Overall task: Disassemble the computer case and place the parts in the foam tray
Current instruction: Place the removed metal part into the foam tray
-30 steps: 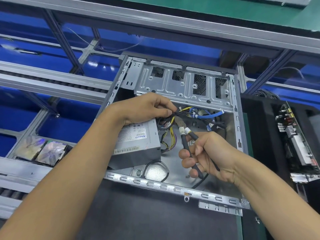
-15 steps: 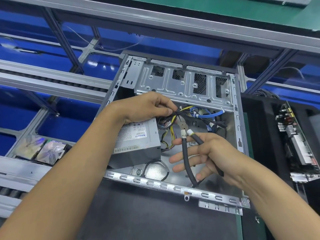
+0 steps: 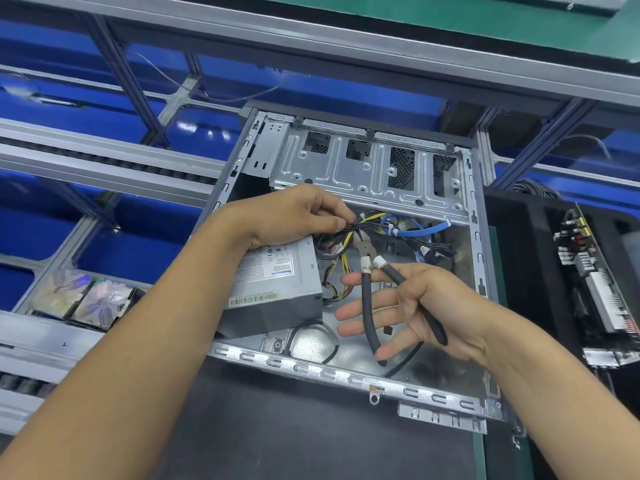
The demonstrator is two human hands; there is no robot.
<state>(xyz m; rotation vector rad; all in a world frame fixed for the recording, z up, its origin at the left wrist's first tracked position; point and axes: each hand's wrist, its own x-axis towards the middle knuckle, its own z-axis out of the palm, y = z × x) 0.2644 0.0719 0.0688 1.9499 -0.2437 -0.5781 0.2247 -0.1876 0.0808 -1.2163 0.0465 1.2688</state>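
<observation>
Steady the wire bundle, pinched by the left hand inside the open case, above the power supply. Close the cutters, handles spread across the splayed right hand, only on the tie, probably at their tip. Spare the wires. Foam tray waits right.

cable bundle and power supply crowd case floor
</observation>
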